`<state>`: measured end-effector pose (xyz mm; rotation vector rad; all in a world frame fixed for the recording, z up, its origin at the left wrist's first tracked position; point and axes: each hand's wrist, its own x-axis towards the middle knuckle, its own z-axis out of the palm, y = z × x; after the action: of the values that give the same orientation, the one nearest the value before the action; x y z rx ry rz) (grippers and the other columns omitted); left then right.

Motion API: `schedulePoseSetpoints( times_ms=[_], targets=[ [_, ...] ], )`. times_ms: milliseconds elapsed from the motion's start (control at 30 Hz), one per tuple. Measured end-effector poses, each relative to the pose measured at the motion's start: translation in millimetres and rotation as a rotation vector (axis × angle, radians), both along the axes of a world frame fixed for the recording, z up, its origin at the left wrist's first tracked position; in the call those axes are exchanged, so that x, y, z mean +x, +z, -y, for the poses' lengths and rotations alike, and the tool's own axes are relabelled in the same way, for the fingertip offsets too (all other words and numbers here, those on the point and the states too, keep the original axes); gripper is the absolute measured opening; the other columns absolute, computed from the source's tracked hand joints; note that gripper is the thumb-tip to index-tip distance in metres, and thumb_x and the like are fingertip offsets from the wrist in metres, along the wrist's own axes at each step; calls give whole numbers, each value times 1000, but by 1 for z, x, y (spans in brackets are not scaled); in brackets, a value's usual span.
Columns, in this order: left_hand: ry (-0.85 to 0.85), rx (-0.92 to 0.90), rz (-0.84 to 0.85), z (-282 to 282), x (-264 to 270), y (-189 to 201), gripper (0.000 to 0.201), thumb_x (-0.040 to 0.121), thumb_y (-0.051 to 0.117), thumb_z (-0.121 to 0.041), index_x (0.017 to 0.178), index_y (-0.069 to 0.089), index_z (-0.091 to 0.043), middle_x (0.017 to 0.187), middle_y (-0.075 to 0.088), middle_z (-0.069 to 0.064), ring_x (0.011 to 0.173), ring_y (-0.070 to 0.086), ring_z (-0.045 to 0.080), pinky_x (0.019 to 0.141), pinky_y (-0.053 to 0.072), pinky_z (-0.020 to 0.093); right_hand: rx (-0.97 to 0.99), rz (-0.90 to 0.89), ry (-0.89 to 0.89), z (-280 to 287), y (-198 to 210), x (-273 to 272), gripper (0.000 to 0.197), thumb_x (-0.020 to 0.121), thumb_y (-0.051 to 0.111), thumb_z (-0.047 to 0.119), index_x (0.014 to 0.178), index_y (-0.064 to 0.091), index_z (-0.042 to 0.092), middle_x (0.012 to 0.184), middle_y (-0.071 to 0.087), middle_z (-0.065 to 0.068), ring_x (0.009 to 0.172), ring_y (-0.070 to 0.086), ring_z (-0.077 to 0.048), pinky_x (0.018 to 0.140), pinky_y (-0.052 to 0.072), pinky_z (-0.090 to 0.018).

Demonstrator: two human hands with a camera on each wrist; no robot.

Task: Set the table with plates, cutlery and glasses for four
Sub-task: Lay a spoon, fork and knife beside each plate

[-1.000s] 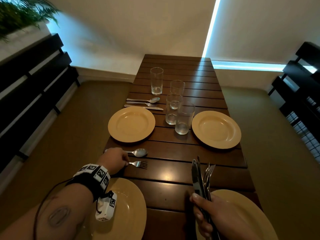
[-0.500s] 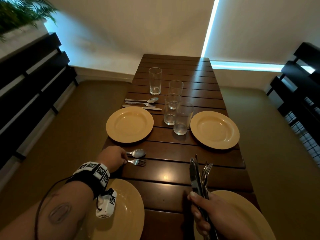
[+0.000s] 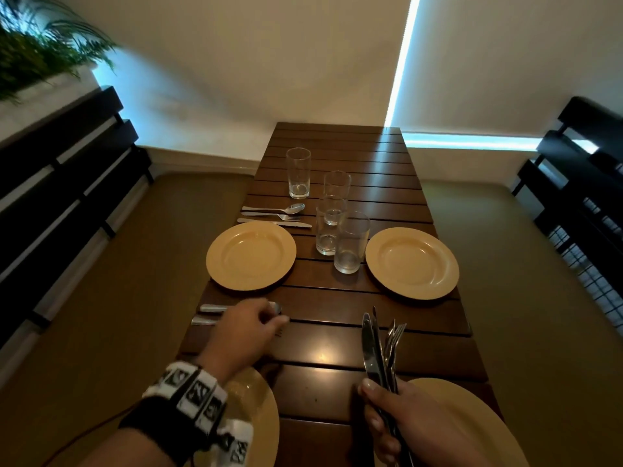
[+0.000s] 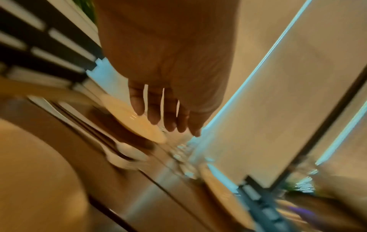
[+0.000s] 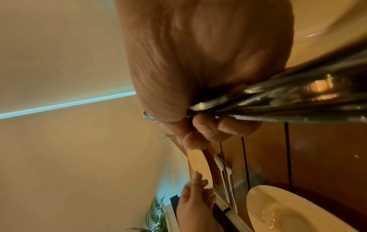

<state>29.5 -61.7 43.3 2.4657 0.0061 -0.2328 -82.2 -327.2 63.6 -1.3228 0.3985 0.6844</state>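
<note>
Four yellow plates lie on the wooden slat table (image 3: 337,335): far left (image 3: 251,254), far right (image 3: 412,262), near left (image 3: 253,419), near right (image 3: 478,419). A spoon (image 3: 210,308) and a fork (image 3: 202,320) lie between the two left plates. My left hand (image 3: 259,323) hovers over their heads with straight fingers (image 4: 155,116) and holds nothing. My right hand (image 3: 401,423) grips a bundle of knives and forks (image 3: 379,348), tips pointing away, over the near right plate. In the right wrist view the bundle (image 5: 278,100) crosses my palm.
Several empty glasses stand mid-table: one far left (image 3: 298,173), three clustered (image 3: 350,244) between the far plates. A spoon, fork and knife (image 3: 274,215) lie beyond the far left plate. Dark slatted benches (image 3: 64,183) flank both sides; a plant (image 3: 37,52) sits far left.
My left hand has slid right from the handles of the spoon and fork to above their heads, so the handles now show. The right hand keeps its cutlery bundle in place.
</note>
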Motion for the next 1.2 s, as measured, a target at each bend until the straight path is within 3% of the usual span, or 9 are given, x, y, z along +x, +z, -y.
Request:
schedulePoseSetpoints(
  times_ms=[133, 233, 400, 567, 767, 900, 1000, 1100, 1200],
  targets=[
    [-50, -557, -264, 74, -73, 27, 23, 96, 61, -50, 85, 69, -30, 82, 71, -4, 69, 64, 4, 64, 51, 23, -56, 49, 31, 0, 3, -4, 29, 94, 63, 31, 100, 62, 2, 64, 58, -13, 41, 45, -21, 47, 41, -29],
    [-2, -696, -281, 100, -93, 25, 22, 98, 61, -44, 90, 68, -24, 82, 72, 0, 67, 63, 7, 63, 52, 24, -106, 72, 66, -1, 8, -9, 29, 96, 61, 34, 100, 63, 4, 66, 60, -12, 43, 48, -20, 49, 42, -30],
    [48, -661, -246, 112, -99, 33, 22, 92, 69, -43, 92, 66, -21, 83, 69, 0, 69, 62, 10, 63, 55, 25, -115, 91, 99, 4, 15, -23, 29, 100, 56, 28, 112, 60, 2, 67, 60, -14, 45, 49, -21, 50, 44, -32],
    [55, -633, -295, 114, -101, 40, 27, 91, 72, -40, 93, 67, -14, 82, 70, 3, 64, 61, 13, 56, 54, 24, -93, 103, 97, 5, 25, -37, 26, 100, 56, 30, 97, 58, 4, 62, 59, -9, 44, 48, -21, 50, 45, -32],
    [12, -668, -276, 115, -112, 46, 21, 97, 67, -28, 88, 70, -10, 84, 75, 11, 61, 64, 14, 58, 54, 27, -119, 125, 95, 6, 33, -49, 28, 100, 55, 33, 104, 60, 5, 65, 61, -8, 48, 52, -20, 52, 48, -32],
    [121, -666, -206, 108, -101, 49, 20, 101, 61, -24, 93, 71, -8, 86, 76, 9, 60, 66, 18, 57, 55, 30, -115, 138, 75, 6, 30, -52, 40, 98, 57, 35, 111, 61, -2, 69, 64, -13, 47, 55, -23, 52, 47, -33],
    [243, -739, -178, 98, -87, 49, 22, 102, 60, -24, 95, 69, -5, 90, 74, 18, 63, 64, 22, 58, 54, 34, -71, 103, 52, 7, 28, -55, 43, 100, 54, 33, 115, 58, -7, 67, 63, -13, 44, 51, -22, 49, 43, -31],
    [243, -801, -255, 100, -95, 47, 28, 100, 62, -31, 98, 69, -5, 95, 73, 23, 67, 64, 26, 59, 55, 37, -39, 92, 19, 7, 25, -54, 40, 100, 55, 29, 113, 58, -8, 65, 61, -13, 41, 46, -21, 47, 39, -29],
    [120, -844, -462, 111, -123, 35, 26, 92, 71, -38, 91, 73, -12, 91, 74, 19, 74, 66, 35, 74, 57, 52, -61, 104, 32, 7, 25, -51, 35, 100, 54, 32, 100, 62, -2, 60, 61, -10, 40, 48, -19, 47, 41, -28]
  ],
)
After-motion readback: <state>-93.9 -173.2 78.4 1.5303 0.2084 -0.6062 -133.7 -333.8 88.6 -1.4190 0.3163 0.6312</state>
